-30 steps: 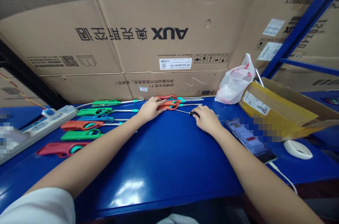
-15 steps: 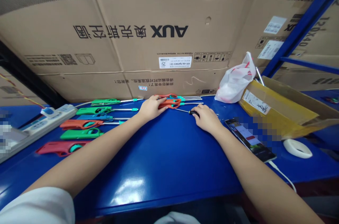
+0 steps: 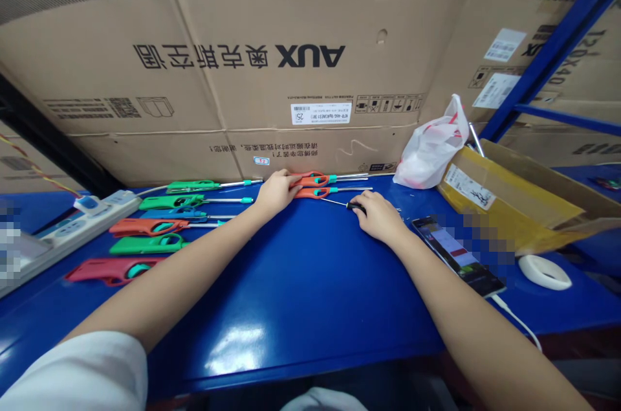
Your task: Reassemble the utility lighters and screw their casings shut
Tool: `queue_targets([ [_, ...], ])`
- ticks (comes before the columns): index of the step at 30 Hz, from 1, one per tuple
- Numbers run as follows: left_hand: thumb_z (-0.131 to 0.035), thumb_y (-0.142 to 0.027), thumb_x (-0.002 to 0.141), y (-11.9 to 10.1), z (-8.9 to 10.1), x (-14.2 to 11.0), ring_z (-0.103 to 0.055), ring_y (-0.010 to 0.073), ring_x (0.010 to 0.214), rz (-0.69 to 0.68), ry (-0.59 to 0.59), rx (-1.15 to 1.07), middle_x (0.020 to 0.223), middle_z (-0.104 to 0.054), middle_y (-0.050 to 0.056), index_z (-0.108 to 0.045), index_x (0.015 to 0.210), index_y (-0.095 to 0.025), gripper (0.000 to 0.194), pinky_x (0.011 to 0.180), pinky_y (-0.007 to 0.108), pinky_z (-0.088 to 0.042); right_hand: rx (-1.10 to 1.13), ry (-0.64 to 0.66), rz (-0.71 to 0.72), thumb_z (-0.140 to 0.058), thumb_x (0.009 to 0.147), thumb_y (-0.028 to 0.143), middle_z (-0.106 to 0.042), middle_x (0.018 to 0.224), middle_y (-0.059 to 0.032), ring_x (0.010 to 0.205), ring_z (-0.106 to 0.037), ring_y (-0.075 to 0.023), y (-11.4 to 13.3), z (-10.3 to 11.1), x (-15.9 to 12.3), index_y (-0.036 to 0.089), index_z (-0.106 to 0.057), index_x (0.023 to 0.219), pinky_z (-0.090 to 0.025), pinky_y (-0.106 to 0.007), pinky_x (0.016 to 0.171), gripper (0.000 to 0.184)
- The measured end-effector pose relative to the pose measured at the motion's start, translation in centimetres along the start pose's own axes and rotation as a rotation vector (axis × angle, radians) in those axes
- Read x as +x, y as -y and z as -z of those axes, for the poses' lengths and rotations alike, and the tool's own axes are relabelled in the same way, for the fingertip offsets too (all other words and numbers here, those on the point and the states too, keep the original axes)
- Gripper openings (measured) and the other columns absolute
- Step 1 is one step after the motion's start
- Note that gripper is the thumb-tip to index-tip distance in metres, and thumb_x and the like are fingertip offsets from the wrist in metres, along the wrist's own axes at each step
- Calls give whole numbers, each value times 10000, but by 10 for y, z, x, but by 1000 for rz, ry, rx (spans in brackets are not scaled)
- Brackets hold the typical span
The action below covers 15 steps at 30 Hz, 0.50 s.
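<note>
My left hand (image 3: 275, 193) rests on the blue table (image 3: 301, 288) at the far middle, its fingers closed over the handle end of an orange long-nosed lighter (image 3: 310, 182). A second orange lighter (image 3: 315, 193) lies just in front of it. My right hand (image 3: 379, 217) lies palm down a little to the right, fingers curled on the black handle of a thin screwdriver (image 3: 353, 206), whose metal shaft points left toward the lighters.
Several green, blue, orange and red lighters (image 3: 145, 227) lie in a column at the left, beside a white power strip (image 3: 72, 223). A phone (image 3: 458, 255), tape roll (image 3: 544, 272), open yellow-lined box (image 3: 514, 204) and white plastic bag (image 3: 431, 145) sit right. Big cardboard boxes (image 3: 242, 61) wall the back.
My left hand has shifted slightly back with the orange lighter; the two orange lighters now lie apart instead of bunched. My right hand stays on the screwdriver.
</note>
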<state>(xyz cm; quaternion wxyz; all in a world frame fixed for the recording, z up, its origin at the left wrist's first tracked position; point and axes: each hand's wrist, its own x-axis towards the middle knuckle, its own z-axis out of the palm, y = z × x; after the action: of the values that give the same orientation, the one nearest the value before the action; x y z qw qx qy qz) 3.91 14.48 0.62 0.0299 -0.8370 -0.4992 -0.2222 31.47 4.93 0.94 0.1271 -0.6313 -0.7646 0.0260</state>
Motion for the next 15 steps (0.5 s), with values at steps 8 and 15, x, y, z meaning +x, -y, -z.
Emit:
queue_targets([
  [8,-604,-337,962,-2,0,3,-611,251,1030,53,-54,34,1131,-603,92,-758,1212,-269,301,905,348,-513,9,1,2,-526,984,208,-676,1244,-108,1191,-596,-289,0,0,0,199,-700,1209,-473,-401,1008,285],
  [15,-567,-355,978,-18,11,3,-574,296,1088,45,-85,64,1178,-608,132,-740,1233,-213,340,948,410,-493,1,-2,1,-543,972,214,-680,1243,-109,1195,-601,-277,1,2,-1,205,-704,1205,-472,-388,1014,283],
])
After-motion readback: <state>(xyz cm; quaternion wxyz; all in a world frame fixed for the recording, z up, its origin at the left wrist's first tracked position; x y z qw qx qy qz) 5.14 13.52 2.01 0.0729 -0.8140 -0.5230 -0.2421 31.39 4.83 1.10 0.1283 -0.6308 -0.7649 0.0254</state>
